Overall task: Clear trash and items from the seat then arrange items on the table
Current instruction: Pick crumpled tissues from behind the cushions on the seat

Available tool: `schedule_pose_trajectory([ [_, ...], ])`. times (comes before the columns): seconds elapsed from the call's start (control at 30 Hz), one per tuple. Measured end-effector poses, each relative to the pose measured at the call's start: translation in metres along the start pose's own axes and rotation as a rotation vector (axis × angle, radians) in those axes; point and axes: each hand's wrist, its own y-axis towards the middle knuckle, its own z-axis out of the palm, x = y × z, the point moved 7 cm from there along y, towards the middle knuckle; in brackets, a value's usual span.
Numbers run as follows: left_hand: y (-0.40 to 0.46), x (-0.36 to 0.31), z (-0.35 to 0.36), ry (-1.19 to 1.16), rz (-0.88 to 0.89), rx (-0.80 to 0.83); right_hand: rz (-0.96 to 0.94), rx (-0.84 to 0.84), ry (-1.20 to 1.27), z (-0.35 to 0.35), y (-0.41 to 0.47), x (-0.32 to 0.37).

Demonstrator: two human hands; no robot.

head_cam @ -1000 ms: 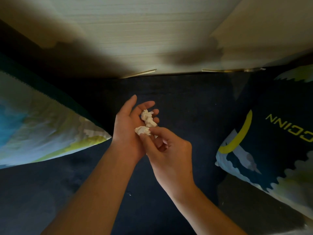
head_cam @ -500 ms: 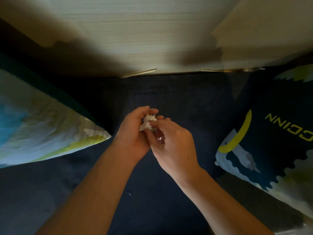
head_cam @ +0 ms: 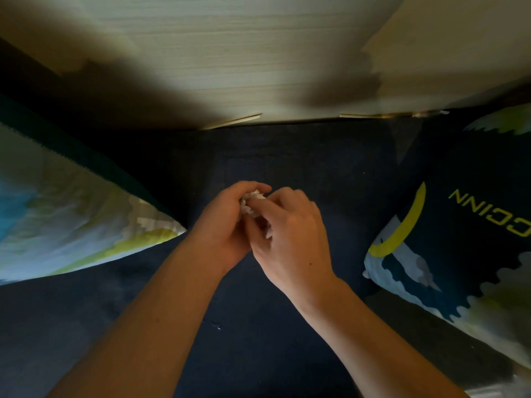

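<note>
A view from above looks down at 2 bare forearms reaching forward over a dark navy seat (head_cam: 287, 326). The hands meet near the middle of the picture. The left hand (head_cam: 221, 225) is cupped, its fingers curled over a crumpled white wad of tissue (head_cam: 250, 203). The right hand (head_cam: 290, 234) presses against it from the right, its fingertips (head_cam: 265, 201) touching the wad, so both grips are closed around the same paper. Only part of the wad shows between the fingers; the rest is hidden inside the hands. The wad is held above the seat, not lying on it. A pale blue, white and yellow cushion (head_cam: 71, 214) lies at the left. A dark cushion with yellow lettering (head_cam: 459, 234) lies at the right. Beyond the seat's far edge is a light wood-grain floor (head_cam: 230, 53), partly in shadow.
</note>
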Motion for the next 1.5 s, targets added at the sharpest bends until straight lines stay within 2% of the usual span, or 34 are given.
schedule_pose_trajectory([
  [0.1,0.0,-0.001,0.001,-0.039,-0.001,-0.011,-0.008,-0.024,-0.065,-0.004,-0.002,-0.001],
  [0.3,-0.001,-0.002,-0.008,-0.021,0.065,-0.117,-0.031,-0.036,0.014,0.0,-0.003,-0.004],
  [0.43,0.001,-0.002,-0.009,0.028,0.095,-0.114,0.033,0.08,0.02,0.005,0.003,-0.006],
  [0.5,0.003,-0.007,-0.012,0.018,0.126,-0.157,0.064,0.191,0.134,0.008,0.01,-0.004],
  [0.57,0.005,-0.015,-0.015,-0.05,0.148,-0.194,0.175,0.291,0.426,0.009,0.022,-0.009],
  [0.6,0.006,-0.018,-0.015,-0.09,0.142,-0.191,0.281,0.282,0.616,0.007,0.032,-0.018],
  [0.63,0.007,-0.021,-0.015,-0.123,0.126,-0.182,0.413,0.21,0.778,0.003,0.043,-0.038],
  [0.7,0.008,-0.025,-0.014,-0.159,0.095,-0.161,0.718,-0.039,0.922,-0.01,0.064,-0.097],
  [0.77,0.009,-0.031,-0.011,-0.166,0.109,-0.142,0.943,-0.268,0.913,-0.029,0.081,-0.16],
  [0.83,0.013,-0.039,-0.003,-0.148,0.136,-0.118,1.046,-0.344,0.833,-0.046,0.097,-0.213],
  [1.0,0.027,-0.052,0.021,-0.086,0.135,-0.08,1.081,-0.167,0.682,-0.058,0.13,-0.269],
  [1.1,0.031,-0.052,0.029,-0.055,0.13,-0.057,1.214,-0.212,0.594,-0.061,0.127,-0.284],
  [1.17,0.033,-0.049,0.033,-0.051,0.123,-0.045,1.253,-0.27,0.647,-0.062,0.125,-0.289],
  [1.37,0.042,-0.039,0.043,-0.06,0.089,-0.038,1.248,-0.313,0.774,-0.06,0.127,-0.295],
  [1.43,0.044,-0.035,0.047,-0.067,0.081,-0.027,1.257,-0.338,0.715,-0.062,0.126,-0.298],
  [1.5,0.047,-0.031,0.053,-0.076,0.075,-0.014,1.259,-0.285,0.682,-0.06,0.126,-0.303],
])
